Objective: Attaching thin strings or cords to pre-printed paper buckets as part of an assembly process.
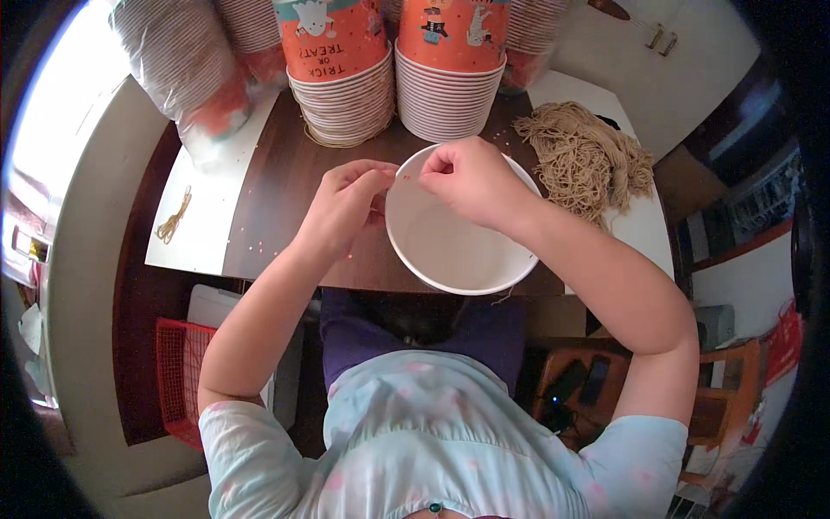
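A white paper bucket (462, 251) sits tilted at the table's near edge, its open mouth and plain white inside facing me. My left hand (346, 203) is closed at the bucket's left outer side, thumb and fingertips pinched together against the rim. My right hand (471, 177) reaches over the far rim with its fingers curled in a pinch just inside the mouth. What either pinch holds is too small or hidden to make out. A small reddish spot shows on the inner wall between the hands. A thin cord end (504, 297) hangs by the bucket's near rim.
Two stacks of orange printed buckets, a left stack (341, 108) and a right stack (451, 99), stand upside down at the back. Plastic-wrapped bucket stacks (177, 65) flank them. A tan cord heap (588, 164) lies right, a small cord bundle (175, 216) left. A red basket (181, 372) stands below.
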A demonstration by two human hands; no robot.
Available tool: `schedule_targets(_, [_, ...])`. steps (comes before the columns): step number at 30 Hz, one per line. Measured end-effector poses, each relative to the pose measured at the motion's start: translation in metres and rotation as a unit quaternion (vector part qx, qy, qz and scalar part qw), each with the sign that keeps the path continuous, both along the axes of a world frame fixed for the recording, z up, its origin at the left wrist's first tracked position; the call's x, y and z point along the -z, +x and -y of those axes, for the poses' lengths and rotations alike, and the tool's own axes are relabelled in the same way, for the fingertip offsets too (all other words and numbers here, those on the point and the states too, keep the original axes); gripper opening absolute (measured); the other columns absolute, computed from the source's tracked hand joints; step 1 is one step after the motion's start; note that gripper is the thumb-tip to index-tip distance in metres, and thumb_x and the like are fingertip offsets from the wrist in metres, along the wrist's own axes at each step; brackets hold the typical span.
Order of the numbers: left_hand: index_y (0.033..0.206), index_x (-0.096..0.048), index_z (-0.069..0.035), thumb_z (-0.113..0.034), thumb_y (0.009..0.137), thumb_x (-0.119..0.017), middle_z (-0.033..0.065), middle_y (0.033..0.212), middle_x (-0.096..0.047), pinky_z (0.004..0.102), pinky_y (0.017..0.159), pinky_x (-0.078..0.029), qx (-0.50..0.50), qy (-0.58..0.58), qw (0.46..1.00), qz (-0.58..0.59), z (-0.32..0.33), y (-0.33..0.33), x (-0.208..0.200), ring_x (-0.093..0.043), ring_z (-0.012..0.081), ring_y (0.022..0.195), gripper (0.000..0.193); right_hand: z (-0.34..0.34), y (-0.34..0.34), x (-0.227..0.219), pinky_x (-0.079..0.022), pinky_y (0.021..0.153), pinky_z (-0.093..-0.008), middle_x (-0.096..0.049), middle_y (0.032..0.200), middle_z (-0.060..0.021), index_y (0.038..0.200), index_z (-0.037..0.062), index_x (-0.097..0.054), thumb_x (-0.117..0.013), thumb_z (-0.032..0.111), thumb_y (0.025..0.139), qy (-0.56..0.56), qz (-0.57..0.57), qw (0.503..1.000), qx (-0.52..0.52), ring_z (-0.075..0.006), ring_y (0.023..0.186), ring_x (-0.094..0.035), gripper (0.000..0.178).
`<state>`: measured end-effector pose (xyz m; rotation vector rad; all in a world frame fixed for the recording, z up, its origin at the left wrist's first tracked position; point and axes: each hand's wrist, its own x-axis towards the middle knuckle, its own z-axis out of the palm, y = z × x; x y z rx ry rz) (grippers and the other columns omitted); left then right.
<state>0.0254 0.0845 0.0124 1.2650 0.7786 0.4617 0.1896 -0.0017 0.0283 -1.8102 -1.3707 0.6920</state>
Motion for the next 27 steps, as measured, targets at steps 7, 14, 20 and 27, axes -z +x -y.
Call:
schedule_targets(7, [0.109,-0.060,0.001,-0.016,0.089,-0.054,0.0059,0.088,-0.065,0.0257,0.067,-0.051,0.005,0.021,1.000,0.003,0.000,0.000,0.004,-0.062,0.0118,0.076,0.027,-0.003,-0.004,0.005,-0.045,0.053,-0.0280,-0.062,0.064,-0.0047,0.074,-0.0006,-0.065,-0.064,0.012,0.079,-0.005,0.032,0.999,0.005,-0.0089,0.059,-0.056,0.013])
schedule_targets(14, [0.110,-0.058,0.000,-0.012,0.089,-0.054,0.0058,0.087,-0.064,0.0279,0.066,-0.052,0.029,-0.002,0.999,0.015,0.001,-0.002,0.009,-0.062,0.0127,0.075,0.024,-0.003,-0.006,0.008,-0.044,0.053,-0.0283,-0.062,0.063,-0.0038,0.072,0.0011,-0.065,-0.063,0.013,0.080,0.015,0.054,0.998,0.016,-0.0088,0.059,-0.055,0.015])
schedule_targets(20, [0.111,-0.058,0.000,-0.013,0.090,-0.053,0.0049,0.087,-0.064,0.0273,0.065,-0.052,0.027,0.006,1.000,0.009,-0.001,-0.002,0.011,-0.062,0.0127,0.074,0.025,0.004,-0.009,0.002,-0.046,0.054,-0.0274,-0.062,0.066,-0.0033,0.078,0.0004,-0.064,-0.063,0.014,0.081,0.010,0.002,0.999,0.038,-0.0085,0.060,-0.055,0.014])
schedule_targets(27, [0.108,-0.062,-0.001,-0.013,0.090,-0.056,0.0035,0.087,-0.064,0.0238,0.066,-0.048,0.038,0.146,0.988,-0.006,0.002,-0.008,0.003,-0.058,0.0086,0.075,0.023,0.010,-0.008,0.003,-0.046,0.058,-0.0255,-0.063,0.074,-0.0031,0.084,-0.0009,-0.063,-0.062,0.012,0.083,0.018,-0.012,1.000,0.020,-0.0074,0.065,-0.056,0.013])
